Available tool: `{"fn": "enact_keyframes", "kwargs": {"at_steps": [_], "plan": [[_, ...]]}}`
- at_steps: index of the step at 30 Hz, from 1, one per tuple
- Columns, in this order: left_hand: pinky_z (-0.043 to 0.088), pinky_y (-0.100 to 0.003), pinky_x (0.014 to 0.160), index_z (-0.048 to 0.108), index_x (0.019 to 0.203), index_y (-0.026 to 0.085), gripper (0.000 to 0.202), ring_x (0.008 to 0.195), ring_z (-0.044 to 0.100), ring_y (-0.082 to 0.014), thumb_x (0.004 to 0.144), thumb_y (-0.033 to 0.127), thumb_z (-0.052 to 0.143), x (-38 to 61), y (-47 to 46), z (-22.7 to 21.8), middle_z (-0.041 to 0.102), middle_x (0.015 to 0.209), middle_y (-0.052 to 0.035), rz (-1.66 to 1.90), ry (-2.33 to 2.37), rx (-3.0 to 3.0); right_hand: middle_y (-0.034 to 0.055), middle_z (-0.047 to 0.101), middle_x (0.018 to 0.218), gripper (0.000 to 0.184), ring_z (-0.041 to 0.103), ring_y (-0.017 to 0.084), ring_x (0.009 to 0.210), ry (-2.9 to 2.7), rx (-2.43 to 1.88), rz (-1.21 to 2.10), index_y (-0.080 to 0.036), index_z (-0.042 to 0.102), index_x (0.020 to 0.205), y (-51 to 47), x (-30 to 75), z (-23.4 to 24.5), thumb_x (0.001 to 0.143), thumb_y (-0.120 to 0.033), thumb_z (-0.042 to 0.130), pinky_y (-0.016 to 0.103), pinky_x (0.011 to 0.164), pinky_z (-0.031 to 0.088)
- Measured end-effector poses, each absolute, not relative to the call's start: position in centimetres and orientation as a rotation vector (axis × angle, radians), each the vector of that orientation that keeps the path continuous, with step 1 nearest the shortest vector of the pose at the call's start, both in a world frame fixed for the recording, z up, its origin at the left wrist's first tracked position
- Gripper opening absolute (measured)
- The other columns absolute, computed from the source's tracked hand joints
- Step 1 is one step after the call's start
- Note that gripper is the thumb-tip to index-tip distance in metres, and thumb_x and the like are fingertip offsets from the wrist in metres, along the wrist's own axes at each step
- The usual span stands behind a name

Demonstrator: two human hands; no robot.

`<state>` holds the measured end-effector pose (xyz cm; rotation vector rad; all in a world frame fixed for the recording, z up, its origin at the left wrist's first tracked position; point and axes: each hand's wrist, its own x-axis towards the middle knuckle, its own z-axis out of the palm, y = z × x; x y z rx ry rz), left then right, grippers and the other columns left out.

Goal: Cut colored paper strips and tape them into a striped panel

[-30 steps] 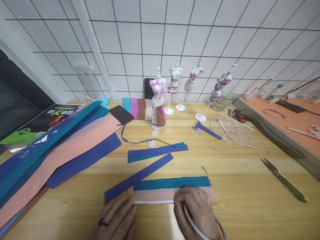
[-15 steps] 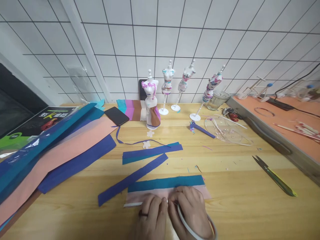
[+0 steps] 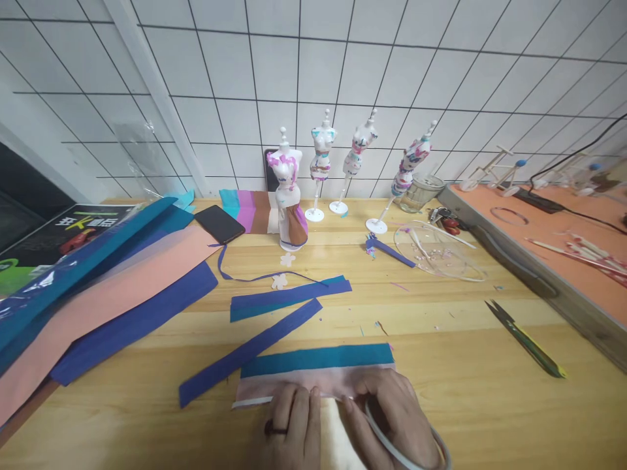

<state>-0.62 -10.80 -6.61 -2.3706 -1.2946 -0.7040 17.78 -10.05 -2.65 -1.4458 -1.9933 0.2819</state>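
Note:
A folded piece of cloth [image 3: 318, 358], teal along its far side and pale pink nearer me, lies at the front of the table. A narrow white tape strip [image 3: 251, 403] follows its near edge. My left hand [image 3: 292, 424], wearing a dark ring, has its fingers closed together and pressed onto that edge. To its right, my right hand [image 3: 394, 408] is closed at the tape line, thumb and fingers bent. A thin pale roll of tape [image 3: 386, 445] loops under and around this hand. The palms hide part of the cloth.
Blue strips [image 3: 252, 350] lie beyond the cloth. Thread snips [image 3: 526, 343] rest at right. Small dress forms [image 3: 323, 156] stand at the back, a phone [image 3: 219, 224] left of them. Fabric lengths [image 3: 122, 287] cover the left side; an orange-topped tray [image 3: 494, 215] is at far right.
My right hand has shifted right and slightly toward me along the cloth's edge, widening the gap between the hands. My left hand stays pressed on the edge. The view has shifted slightly.

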Motion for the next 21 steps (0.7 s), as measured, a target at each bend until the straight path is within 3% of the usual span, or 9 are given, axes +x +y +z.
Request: {"fn": "enact_keyframes", "kwargs": {"at_steps": [3, 9, 16, 21], "plan": [[0.049, -0.034, 0.087, 0.065, 0.104, 0.016, 0.025, 0.096, 0.062, -0.0214, 0.087, 0.009, 0.048, -0.5, -10.8, -6.5, 0.070, 0.096, -0.0064, -0.721, -1.312, -2.385, 0.0033, 0.062, 0.076, 0.004, 0.062, 0.018, 0.069, -1.863, -1.491, 0.457, -0.023, 0.052, 0.083, -10.2, 18.7, -2.2, 0.086, -0.024, 0.056, 0.027, 0.061, 0.050], [0.046, -0.038, 0.091, 0.066, 0.104, 0.015, 0.027, 0.097, 0.060, -0.0230, 0.086, 0.006, 0.047, -0.7, -10.7, -6.5, 0.070, 0.095, -0.0067, -0.746, -1.307, -2.417, 0.0018, 0.065, 0.073, 0.018, 0.063, 0.016, 0.065, -1.718, -1.649, 0.616, -0.024, 0.057, 0.071, -10.0, 20.1, -1.9, 0.087, -0.032, 0.054, 0.021, 0.056, 0.051], [0.044, -0.040, 0.089, 0.065, 0.105, 0.013, 0.025, 0.096, 0.060, -0.0247, 0.087, 0.008, 0.047, -1.0, -10.5, -6.4, 0.070, 0.095, -0.0075, -0.744, -1.252, -2.446, -0.0002, 0.066, 0.070, 0.019, 0.063, 0.016, 0.062, -1.577, -1.848, 0.718, -0.024, 0.060, 0.073, -10.1, 20.9, -2.9, 0.083, -0.039, 0.057, 0.023, 0.054, 0.050], [0.044, -0.039, 0.089, 0.065, 0.103, 0.014, 0.027, 0.094, 0.060, -0.0235, 0.088, 0.006, 0.045, -0.9, -10.4, -6.5, 0.070, 0.093, -0.0079, -0.801, -1.274, -2.425, 0.0030, 0.068, 0.079, 0.020, 0.066, 0.019, 0.070, -1.619, -1.840, 0.744, -0.023, 0.063, 0.082, -10.1, 22.5, -3.5, 0.084, -0.041, 0.056, 0.026, 0.062, 0.054]]}}
